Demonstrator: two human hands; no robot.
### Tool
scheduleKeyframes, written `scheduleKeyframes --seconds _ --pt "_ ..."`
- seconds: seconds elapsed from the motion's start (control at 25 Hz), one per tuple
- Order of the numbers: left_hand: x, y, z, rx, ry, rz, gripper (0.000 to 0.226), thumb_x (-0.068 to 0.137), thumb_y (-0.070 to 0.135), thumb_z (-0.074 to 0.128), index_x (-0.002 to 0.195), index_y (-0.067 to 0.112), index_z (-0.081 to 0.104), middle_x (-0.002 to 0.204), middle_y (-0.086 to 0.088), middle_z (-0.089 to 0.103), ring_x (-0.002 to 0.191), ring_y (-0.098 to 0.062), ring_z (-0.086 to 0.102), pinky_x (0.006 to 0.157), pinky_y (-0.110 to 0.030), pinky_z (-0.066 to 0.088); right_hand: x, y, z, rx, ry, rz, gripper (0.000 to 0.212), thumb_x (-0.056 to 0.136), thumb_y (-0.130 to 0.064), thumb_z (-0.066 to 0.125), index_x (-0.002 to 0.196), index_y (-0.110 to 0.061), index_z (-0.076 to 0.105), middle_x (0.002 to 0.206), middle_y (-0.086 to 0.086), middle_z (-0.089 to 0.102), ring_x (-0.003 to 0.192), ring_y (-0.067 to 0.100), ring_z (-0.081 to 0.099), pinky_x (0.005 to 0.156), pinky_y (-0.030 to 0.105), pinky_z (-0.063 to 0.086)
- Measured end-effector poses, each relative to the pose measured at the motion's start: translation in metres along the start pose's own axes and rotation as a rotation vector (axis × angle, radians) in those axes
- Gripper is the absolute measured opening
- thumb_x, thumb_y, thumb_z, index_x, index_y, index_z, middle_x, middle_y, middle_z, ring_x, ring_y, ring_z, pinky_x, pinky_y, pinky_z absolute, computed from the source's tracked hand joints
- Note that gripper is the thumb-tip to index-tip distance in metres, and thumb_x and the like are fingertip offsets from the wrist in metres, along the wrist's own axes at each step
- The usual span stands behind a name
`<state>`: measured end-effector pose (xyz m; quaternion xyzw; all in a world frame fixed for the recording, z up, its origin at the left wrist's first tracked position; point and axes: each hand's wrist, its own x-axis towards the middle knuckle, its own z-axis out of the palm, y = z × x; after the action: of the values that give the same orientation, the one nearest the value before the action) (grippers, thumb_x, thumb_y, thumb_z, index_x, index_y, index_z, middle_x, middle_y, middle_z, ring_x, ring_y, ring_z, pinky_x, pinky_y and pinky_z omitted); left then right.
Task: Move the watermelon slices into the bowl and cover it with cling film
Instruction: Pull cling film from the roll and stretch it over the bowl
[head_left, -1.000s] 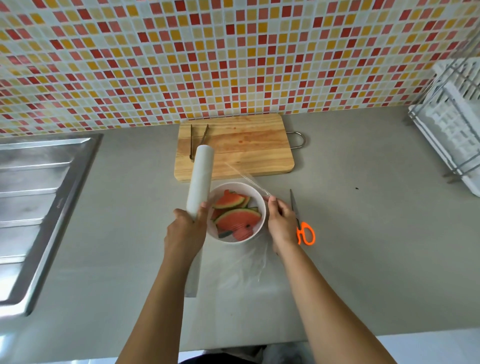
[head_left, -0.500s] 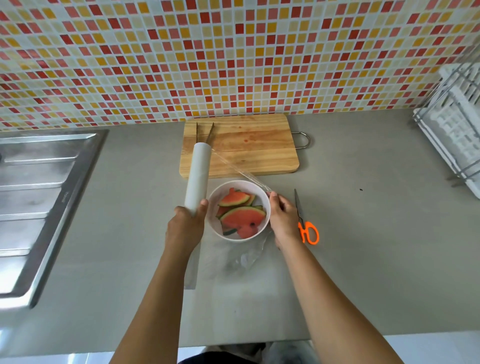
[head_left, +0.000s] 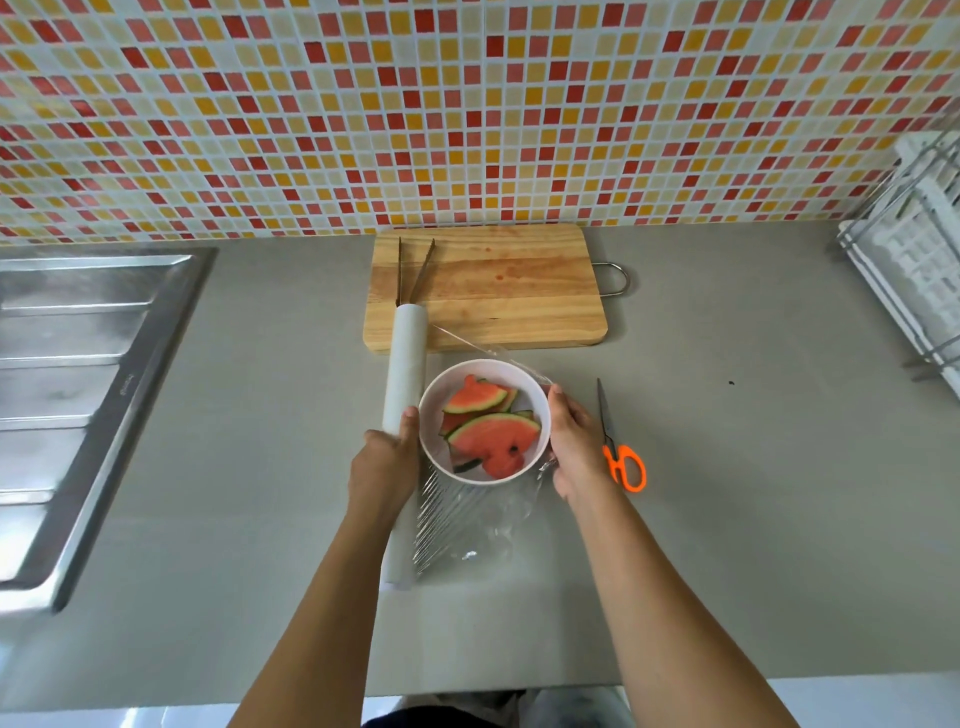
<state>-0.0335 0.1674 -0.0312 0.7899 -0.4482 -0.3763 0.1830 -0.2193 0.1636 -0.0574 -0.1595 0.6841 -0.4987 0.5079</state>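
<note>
A white bowl (head_left: 431, 415) stands on the grey counter and holds several watermelon slices (head_left: 493, 431). My left hand (head_left: 384, 462) grips a white cling film roll (head_left: 405, 364) lying just left of the bowl. A sheet of clear film (head_left: 467, 519) stretches from the roll across the bowl and bunches on the counter in front of it. My right hand (head_left: 576, 447) presses the film's edge against the bowl's right side.
A wooden cutting board (head_left: 498, 291) with tongs (head_left: 413, 270) on it lies behind the bowl. Orange-handled scissors (head_left: 618, 447) lie right of my right hand. A steel sink (head_left: 78, 374) is at the left, a white dish rack (head_left: 914, 260) at the far right.
My right hand has come down from the bowl's far rim to its right side with the film. The film now sags lower and wrinkles in front of the bowl.
</note>
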Motion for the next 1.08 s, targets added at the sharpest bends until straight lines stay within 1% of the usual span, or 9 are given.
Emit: scheduleKeyframes --seconds 0.16,0.32,0.44,0.52,0.6,0.72,0.84,0.92,1.08 --pt "0.0 -0.001 0.004 0.008 0.037 0.011 0.061 0.092 0.06 0.032 0.101 0.002 0.047 0.112 -0.024 0.06 0.104 -0.039 0.054 0.085 -0.042 0.042 -0.003 0.006 0.004 0.107 0.004 -0.009 0.037 0.094 -0.043 0.043 0.073 -0.023 0.065 0.075 -0.001 0.068 0.069 0.014 0.063 0.064 0.027 0.052" --pt "-0.002 -0.001 0.006 0.01 0.058 0.037 0.057 0.093 0.059 0.032 0.095 0.003 0.044 0.11 -0.026 0.06 0.101 -0.04 0.054 0.077 -0.04 0.039 -0.005 0.009 0.007 0.207 0.079 -0.011 0.029 0.093 -0.032 0.051 0.069 -0.021 0.062 0.067 -0.003 0.065 0.068 0.015 0.06 0.064 0.025 0.048" --pt "-0.003 -0.001 0.007 0.005 0.07 0.042 0.056 0.093 0.058 0.032 0.095 0.003 0.043 0.109 -0.026 0.06 0.1 -0.04 0.055 0.075 -0.04 0.038 -0.001 0.011 0.004 0.016 0.108 -0.084 0.021 0.093 -0.022 0.052 0.083 -0.008 0.063 0.077 0.011 0.064 0.073 0.022 0.058 0.062 0.027 0.046" --pt "-0.003 -0.002 0.008 0.015 0.075 0.043 0.056 0.093 0.059 0.032 0.094 0.004 0.042 0.109 -0.027 0.06 0.101 -0.041 0.055 0.076 -0.041 0.039 -0.002 0.013 0.002 -0.117 0.263 -0.173 0.027 0.096 -0.02 0.044 0.095 -0.001 0.063 0.089 0.018 0.065 0.085 0.029 0.06 0.073 0.036 0.045" --pt "-0.004 -0.001 0.009 0.013 0.081 0.046 0.056 0.093 0.059 0.032 0.094 0.004 0.042 0.109 -0.028 0.06 0.101 -0.042 0.055 0.077 -0.042 0.039 -0.011 0.005 0.001 0.055 0.44 -0.364 0.036 0.099 -0.023 0.03 0.102 -0.003 0.06 0.091 0.014 0.063 0.086 0.026 0.059 0.076 0.032 0.042" --pt "-0.003 -0.001 0.009 0.007 0.091 0.038 0.056 0.093 0.059 0.032 0.094 0.003 0.042 0.108 -0.027 0.06 0.1 -0.041 0.055 0.078 -0.042 0.04 -0.017 -0.003 0.003 0.187 0.182 -0.631 0.042 0.096 -0.041 0.023 0.118 -0.021 0.052 0.115 -0.002 0.059 0.113 0.01 0.056 0.093 0.016 0.039" --pt "-0.004 -0.001 0.01 0.02 0.088 0.021 0.056 0.093 0.059 0.031 0.094 0.004 0.042 0.108 -0.027 0.06 0.1 -0.041 0.055 0.076 -0.042 0.039 -0.021 0.003 0.013 0.083 -0.106 -0.603 0.073 0.081 -0.076 0.023 0.129 -0.025 0.044 0.132 -0.009 0.049 0.127 0.003 0.044 0.102 0.013 0.032" --pt "-0.005 0.001 0.011 0.023 0.09 0.024 0.056 0.093 0.059 0.031 0.094 0.004 0.041 0.109 -0.027 0.06 0.1 -0.042 0.055 0.075 -0.042 0.039 -0.018 0.007 0.017 0.028 -0.1 -0.549 0.094 0.07 -0.086 0.021 0.133 -0.019 0.043 0.132 -0.008 0.048 0.123 -0.003 0.045 0.099 0.009 0.031" --pt "-0.005 0.002 0.011 0.039 0.101 0.022 0.054 0.093 0.059 0.031 0.093 0.006 0.04 0.11 -0.027 0.06 0.101 -0.041 0.055 0.073 -0.04 0.035 -0.015 0.007 0.022 0.021 -0.044 -0.448 0.075 0.077 -0.073 0.018 0.125 -0.025 0.05 0.121 -0.009 0.059 0.107 -0.014 0.051 0.087 0.001 0.033"
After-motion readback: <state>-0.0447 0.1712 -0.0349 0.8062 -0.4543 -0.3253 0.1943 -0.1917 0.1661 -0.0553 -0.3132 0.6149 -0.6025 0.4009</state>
